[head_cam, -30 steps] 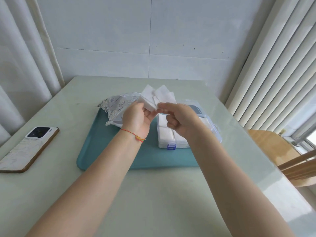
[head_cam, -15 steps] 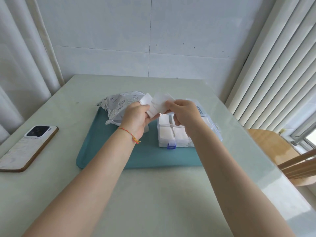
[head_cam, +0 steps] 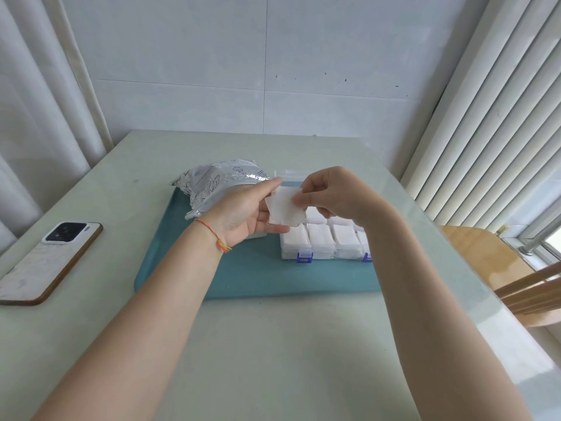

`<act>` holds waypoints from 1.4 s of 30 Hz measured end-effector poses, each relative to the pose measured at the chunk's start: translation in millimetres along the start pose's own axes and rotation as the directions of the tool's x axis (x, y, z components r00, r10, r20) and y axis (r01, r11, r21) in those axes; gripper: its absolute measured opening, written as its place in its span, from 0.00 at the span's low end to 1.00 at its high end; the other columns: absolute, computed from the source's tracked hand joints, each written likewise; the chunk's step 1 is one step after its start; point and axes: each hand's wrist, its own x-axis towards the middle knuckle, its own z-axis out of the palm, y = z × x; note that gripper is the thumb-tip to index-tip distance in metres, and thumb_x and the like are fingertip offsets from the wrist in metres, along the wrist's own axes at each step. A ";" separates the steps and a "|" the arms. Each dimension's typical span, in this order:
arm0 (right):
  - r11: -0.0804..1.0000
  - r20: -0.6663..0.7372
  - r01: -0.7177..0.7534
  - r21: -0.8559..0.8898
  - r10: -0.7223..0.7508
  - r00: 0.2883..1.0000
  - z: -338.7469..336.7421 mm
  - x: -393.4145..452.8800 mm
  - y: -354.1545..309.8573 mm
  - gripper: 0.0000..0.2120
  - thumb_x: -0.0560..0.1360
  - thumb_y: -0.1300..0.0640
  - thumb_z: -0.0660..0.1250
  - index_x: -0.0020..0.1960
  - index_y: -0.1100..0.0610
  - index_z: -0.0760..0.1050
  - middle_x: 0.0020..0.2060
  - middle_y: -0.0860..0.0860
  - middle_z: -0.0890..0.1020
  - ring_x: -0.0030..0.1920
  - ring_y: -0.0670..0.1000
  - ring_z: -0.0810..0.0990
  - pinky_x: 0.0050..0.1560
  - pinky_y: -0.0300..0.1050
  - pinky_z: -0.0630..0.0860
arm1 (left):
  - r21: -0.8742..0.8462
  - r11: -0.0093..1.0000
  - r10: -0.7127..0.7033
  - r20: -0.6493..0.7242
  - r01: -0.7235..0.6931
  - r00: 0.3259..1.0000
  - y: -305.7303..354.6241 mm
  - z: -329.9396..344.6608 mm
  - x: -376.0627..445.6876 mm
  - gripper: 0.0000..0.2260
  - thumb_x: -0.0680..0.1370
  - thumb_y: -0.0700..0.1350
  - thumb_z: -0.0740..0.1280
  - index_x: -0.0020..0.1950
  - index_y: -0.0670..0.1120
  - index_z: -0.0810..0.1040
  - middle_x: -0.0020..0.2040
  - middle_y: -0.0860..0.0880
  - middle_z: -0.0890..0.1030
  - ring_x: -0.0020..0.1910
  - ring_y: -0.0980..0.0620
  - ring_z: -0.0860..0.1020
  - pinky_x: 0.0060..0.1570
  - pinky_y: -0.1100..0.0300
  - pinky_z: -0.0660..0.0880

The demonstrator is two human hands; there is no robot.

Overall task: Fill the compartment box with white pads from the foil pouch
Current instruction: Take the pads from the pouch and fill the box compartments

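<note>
We hold a white pad (head_cam: pixel 285 208) between our two hands above the teal tray (head_cam: pixel 261 278). Our left hand (head_cam: pixel 246 214) lies palm up with fingers nearly straight, the pad resting against them, while our right hand (head_cam: pixel 331 192) pinches the pad's right edge between thumb and curled fingers. A red string bracelet (head_cam: pixel 217 237) circles the left wrist.

Just below and to the right of the hands, the clear compartment box (head_cam: pixel 321 241) sits on the tray with its lid open toward the far side; the near compartments in view hold stacks of white pads, and two blue clasps (head_cam: pixel 304 257) show on its near edge. Our right forearm hides part of the box's right end.

Behind the left hand, the crinkled foil pouch (head_cam: pixel 218 183) lies on the tray's far left corner.

The tray rests on a pale green desk (head_cam: pixel 273 344). A phone (head_cam: pixel 48 259) in a marbled case lies face down near the desk's left edge, well apart from the tray. Curtains (head_cam: pixel 36 101) hang at the left, vertical blinds (head_cam: pixel 491 117) at the right, and a wooden chair (head_cam: pixel 498 268) stands beside the desk's right side.
</note>
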 end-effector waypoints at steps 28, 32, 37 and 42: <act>0.987 -0.113 0.154 -0.038 -0.158 0.981 5.5 13.9 -0.2 0.04 0.75 0.61 0.70 0.46 0.54 0.82 0.34 0.46 0.81 0.26 0.38 0.72 0.33 0.32 0.68 | 0.028 1.000 0.005 0.043 -0.006 0.999 -5.9 6.5 -0.4 0.10 0.80 0.38 0.63 0.60 0.39 0.78 0.54 0.37 0.83 0.46 0.42 0.84 0.38 0.58 0.81; 0.966 -0.161 0.192 -0.175 -0.220 0.962 9.9 15.7 -0.5 0.09 0.74 0.50 0.72 0.52 0.49 0.79 0.45 0.46 0.80 0.36 0.41 0.75 0.41 0.38 0.72 | 0.006 0.999 0.034 -0.008 -0.034 0.999 -8.8 5.5 2.3 0.08 0.80 0.37 0.63 0.57 0.40 0.78 0.50 0.40 0.84 0.42 0.43 0.85 0.35 0.59 0.81; 0.910 0.145 0.197 -0.365 -0.153 0.978 22.4 9.3 -3.1 0.41 0.63 0.45 0.80 0.70 0.46 0.65 0.62 0.45 0.71 0.62 0.47 0.68 0.59 0.45 0.71 | -0.048 0.999 0.000 -0.045 -0.002 0.999 -5.5 6.1 3.1 0.08 0.79 0.39 0.62 0.54 0.44 0.80 0.42 0.46 0.83 0.35 0.50 0.83 0.30 0.59 0.79; 0.882 0.092 0.221 -0.416 -0.201 0.975 33.0 8.6 -9.3 0.32 0.64 0.42 0.76 0.62 0.50 0.69 0.55 0.46 0.73 0.58 0.51 0.70 0.59 0.52 0.72 | -0.201 0.979 0.000 0.053 0.011 0.999 -5.5 7.5 2.8 0.09 0.78 0.39 0.59 0.50 0.46 0.78 0.42 0.48 0.80 0.39 0.51 0.80 0.33 0.61 0.77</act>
